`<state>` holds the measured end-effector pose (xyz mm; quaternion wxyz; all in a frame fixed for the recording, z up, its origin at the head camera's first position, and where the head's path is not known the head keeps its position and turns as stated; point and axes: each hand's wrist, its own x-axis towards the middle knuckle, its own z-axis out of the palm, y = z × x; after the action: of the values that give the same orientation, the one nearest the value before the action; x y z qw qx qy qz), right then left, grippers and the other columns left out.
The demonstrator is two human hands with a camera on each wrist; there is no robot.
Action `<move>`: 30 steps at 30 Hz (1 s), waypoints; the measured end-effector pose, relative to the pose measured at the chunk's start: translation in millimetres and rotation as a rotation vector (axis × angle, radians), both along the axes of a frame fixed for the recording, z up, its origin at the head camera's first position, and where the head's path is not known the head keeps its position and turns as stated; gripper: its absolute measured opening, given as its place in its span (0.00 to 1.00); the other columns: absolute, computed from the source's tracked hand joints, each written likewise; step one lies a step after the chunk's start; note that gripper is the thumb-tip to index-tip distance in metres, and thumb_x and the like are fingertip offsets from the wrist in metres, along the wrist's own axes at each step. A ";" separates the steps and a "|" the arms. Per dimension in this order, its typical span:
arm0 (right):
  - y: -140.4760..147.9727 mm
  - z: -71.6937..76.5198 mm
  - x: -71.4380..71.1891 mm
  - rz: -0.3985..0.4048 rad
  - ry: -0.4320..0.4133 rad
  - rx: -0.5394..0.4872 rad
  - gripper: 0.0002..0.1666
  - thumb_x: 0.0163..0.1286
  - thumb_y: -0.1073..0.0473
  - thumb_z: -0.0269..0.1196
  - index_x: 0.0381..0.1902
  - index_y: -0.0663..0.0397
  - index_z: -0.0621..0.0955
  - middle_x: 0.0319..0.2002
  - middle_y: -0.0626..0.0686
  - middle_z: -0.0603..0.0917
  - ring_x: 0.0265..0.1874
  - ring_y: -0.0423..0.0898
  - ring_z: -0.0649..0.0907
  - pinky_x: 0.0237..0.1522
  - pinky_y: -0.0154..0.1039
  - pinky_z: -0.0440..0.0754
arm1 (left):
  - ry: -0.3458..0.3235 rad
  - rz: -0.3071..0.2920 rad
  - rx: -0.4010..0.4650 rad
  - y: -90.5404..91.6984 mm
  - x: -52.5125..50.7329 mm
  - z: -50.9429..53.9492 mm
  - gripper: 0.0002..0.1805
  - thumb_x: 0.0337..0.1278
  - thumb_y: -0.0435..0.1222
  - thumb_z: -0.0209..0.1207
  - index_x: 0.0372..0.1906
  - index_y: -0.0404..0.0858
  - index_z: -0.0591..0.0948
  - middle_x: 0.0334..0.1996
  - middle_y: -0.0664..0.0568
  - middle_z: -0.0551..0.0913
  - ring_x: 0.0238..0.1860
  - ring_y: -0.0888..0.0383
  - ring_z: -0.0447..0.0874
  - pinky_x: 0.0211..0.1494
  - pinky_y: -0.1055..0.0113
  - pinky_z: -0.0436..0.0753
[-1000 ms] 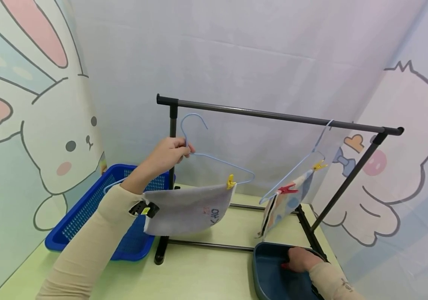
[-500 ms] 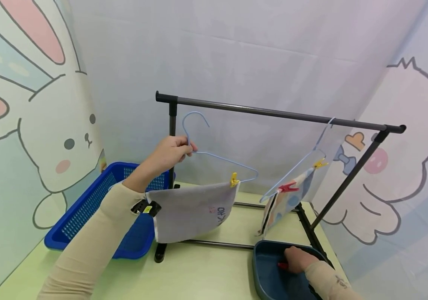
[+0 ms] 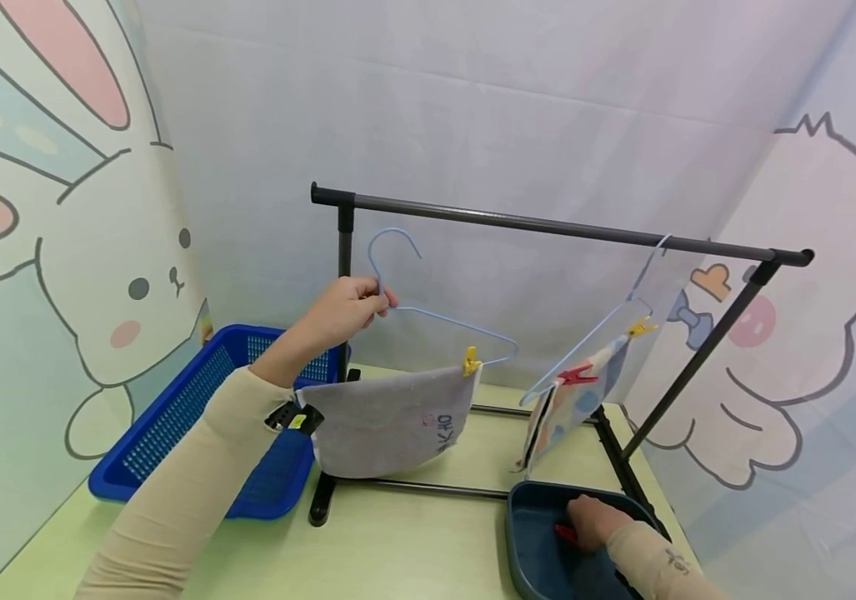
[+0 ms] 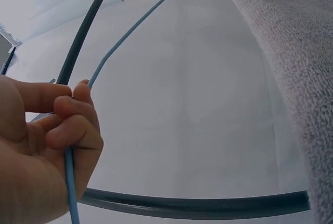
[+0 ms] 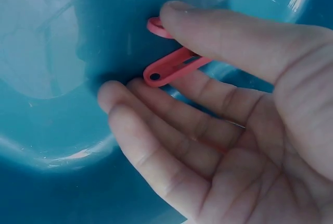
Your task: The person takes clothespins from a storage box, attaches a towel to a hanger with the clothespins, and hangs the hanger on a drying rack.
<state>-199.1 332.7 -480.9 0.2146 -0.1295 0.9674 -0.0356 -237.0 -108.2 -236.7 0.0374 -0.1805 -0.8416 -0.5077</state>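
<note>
In the head view my left hand (image 3: 348, 308) grips a light blue clothes hanger (image 3: 458, 321) at the base of its hook. From the hanger hangs a grey towel (image 3: 390, 429), fixed at its right corner by a yellow clothespin (image 3: 470, 361); my forearm hides its left corner. The left wrist view shows fingers curled round the blue hanger wire (image 4: 127, 34). Inside a dark blue basin (image 3: 528, 546) at lower right is my right hand (image 3: 598, 521). Its thumb and fingers pinch a red clothespin (image 5: 174, 67), plain in the right wrist view.
A black drying rack (image 3: 533, 223) stands across the table (image 3: 412, 550). On its right part hangs a second blue hanger (image 3: 585, 346) with a patterned cloth (image 3: 566, 417), held by a red clothespin (image 3: 576, 377) and a yellow one. A blue mesh basket (image 3: 172, 425) sits at left.
My left hand has shifted slightly right with the hanger, and the towel has swung a little. The right hand has moved slightly left inside the basin, with more of the red clothespin showing.
</note>
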 end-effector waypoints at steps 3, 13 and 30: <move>1.0 0.4 0.6 0.005 0.002 -0.007 0.16 0.48 0.76 0.63 0.14 0.53 0.72 0.12 0.45 0.67 0.12 0.41 0.62 0.16 0.36 0.59 | 0.001 0.002 -0.013 0.7 0.2 -0.1 0.12 0.70 0.34 0.46 0.42 0.35 0.80 0.29 0.47 0.73 0.27 0.53 0.67 0.35 0.62 0.67; -1.0 8.1 1.6 -0.008 -0.021 -0.009 0.14 0.60 0.63 0.64 0.18 0.52 0.74 0.15 0.48 0.70 0.14 0.43 0.67 0.21 0.39 0.65 | 0.009 -0.034 -0.042 1.6 -1.3 -3.9 0.12 0.71 0.36 0.46 0.43 0.37 0.79 0.28 0.47 0.73 0.28 0.52 0.67 0.33 0.62 0.66; -15.4 28.4 14.4 -0.041 -0.013 -0.074 0.10 0.59 0.61 0.66 0.22 0.52 0.76 0.21 0.48 0.73 0.21 0.46 0.72 0.28 0.44 0.72 | -0.007 -0.057 -0.050 5.4 -4.6 -13.6 0.11 0.72 0.38 0.46 0.45 0.38 0.78 0.33 0.46 0.78 0.34 0.51 0.73 0.36 0.62 0.70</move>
<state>-184.7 317.2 -452.4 0.2153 -0.1171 0.9664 -0.0768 -241.6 -102.8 -250.3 0.0157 -0.2035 -0.8486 -0.4881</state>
